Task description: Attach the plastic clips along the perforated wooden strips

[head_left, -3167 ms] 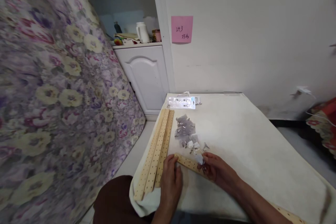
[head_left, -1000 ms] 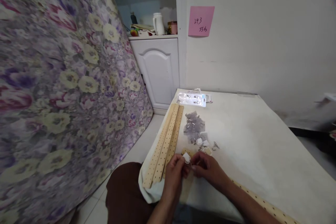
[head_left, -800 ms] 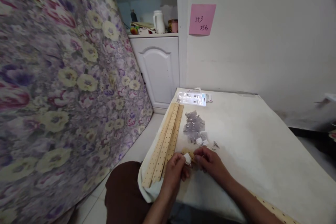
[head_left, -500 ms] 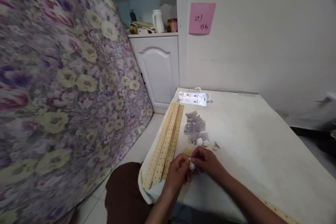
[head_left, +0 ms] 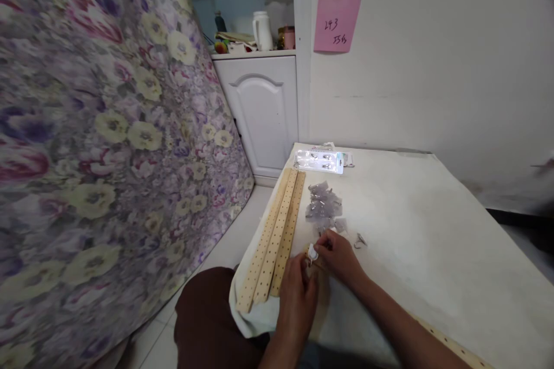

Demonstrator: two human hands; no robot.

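Observation:
My left hand [head_left: 300,290] and my right hand [head_left: 340,258] meet at the near left of a white-covered table [head_left: 411,230]. Together they pinch a small white hook piece [head_left: 313,255] over the end of a perforated wooden strip [head_left: 445,341] that runs under my right forearm. A pile of small clear bags with more hook pieces [head_left: 324,210] lies just beyond my fingers. One loose metal clip [head_left: 360,240] rests to the right of my right hand.
Two long perforated wooden strips [head_left: 277,236] lie side by side along the table's left edge. A clear blister pack [head_left: 320,161] sits at the far edge. A floral mattress [head_left: 95,127] leans at left; a white cabinet [head_left: 262,109] and a pink note [head_left: 336,24] are behind.
My left hand let go of the strip's end and came to my right hand. Both now pinch the white piece, which has shifted slightly toward the pile.

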